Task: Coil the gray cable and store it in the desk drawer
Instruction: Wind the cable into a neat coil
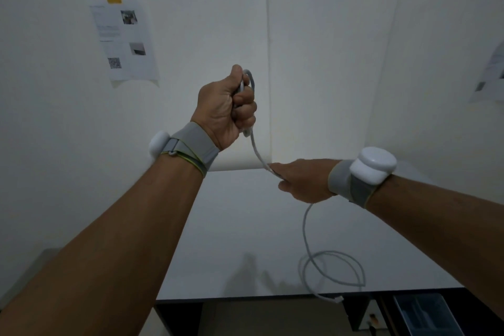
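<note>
My left hand (227, 106) is raised in front of the wall, fisted around a small loop of the gray cable (305, 229). From the fist the cable runs down and right into my right hand (302, 181), which pinches it above the white desk (231, 226). Below my right hand the cable drops to the desk top, curls in a loose loop near the front edge, and its plug end (338, 299) hangs just over that edge. At the lower right, below the desk's front edge, an open drawer (425, 314) shows.
A printed sheet with a yellow note (124, 38) hangs on the wall at the left, another paper (491, 76) on the right wall. Both wrists carry gray bands with white sensors. The desk stands in a corner, its dark front edge near me.
</note>
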Motion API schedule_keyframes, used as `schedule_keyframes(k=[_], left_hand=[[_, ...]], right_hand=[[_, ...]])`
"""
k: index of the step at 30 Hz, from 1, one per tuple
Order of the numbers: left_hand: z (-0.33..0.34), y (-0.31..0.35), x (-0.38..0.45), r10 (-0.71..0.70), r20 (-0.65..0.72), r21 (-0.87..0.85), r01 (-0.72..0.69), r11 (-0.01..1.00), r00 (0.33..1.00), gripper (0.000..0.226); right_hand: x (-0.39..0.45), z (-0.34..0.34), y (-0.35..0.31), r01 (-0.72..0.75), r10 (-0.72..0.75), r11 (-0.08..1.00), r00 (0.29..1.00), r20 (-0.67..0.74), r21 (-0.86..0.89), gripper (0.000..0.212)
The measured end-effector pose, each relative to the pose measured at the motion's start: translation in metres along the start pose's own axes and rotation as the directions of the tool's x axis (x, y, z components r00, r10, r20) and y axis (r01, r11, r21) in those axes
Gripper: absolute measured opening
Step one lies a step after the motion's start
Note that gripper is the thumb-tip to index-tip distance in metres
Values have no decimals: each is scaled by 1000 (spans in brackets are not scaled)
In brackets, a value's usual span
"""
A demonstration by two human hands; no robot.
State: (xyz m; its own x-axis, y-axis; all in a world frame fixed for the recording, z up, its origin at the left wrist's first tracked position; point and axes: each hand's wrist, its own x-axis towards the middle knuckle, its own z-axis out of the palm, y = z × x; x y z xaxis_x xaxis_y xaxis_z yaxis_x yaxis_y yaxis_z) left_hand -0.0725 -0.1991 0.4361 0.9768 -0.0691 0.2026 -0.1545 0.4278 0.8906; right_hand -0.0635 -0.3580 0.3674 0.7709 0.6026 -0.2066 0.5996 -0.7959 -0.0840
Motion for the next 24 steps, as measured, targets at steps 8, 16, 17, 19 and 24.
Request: schedule_keyframes(k=[8, 16, 17, 19, 24], left_hand=[[3, -16, 1, 79, -119, 354, -32, 935, 990, 25], [11, -26, -9, 50, -52, 559, -12, 829, 997, 27], [12, -25, -10, 33, -52, 546, 1, 838, 998, 29], [14, -25, -13, -36, -30, 473, 46, 880, 999, 34], [18, -18, -19, -163, 64, 338, 132, 932, 985, 41]], right_hand=[[-30, -45, -9, 143, -130, 987, 980, -150, 76, 26], [-24, -94, 12, 262, -104, 946, 801, -589, 190, 18], [-23, -99, 18, 265, -81, 939, 789, -609, 218, 20], [-19, -104, 29, 289, -31, 910, 762, -646, 297, 21], [-2, -101, 51, 332, 128, 835, 659, -741, 439, 14]])
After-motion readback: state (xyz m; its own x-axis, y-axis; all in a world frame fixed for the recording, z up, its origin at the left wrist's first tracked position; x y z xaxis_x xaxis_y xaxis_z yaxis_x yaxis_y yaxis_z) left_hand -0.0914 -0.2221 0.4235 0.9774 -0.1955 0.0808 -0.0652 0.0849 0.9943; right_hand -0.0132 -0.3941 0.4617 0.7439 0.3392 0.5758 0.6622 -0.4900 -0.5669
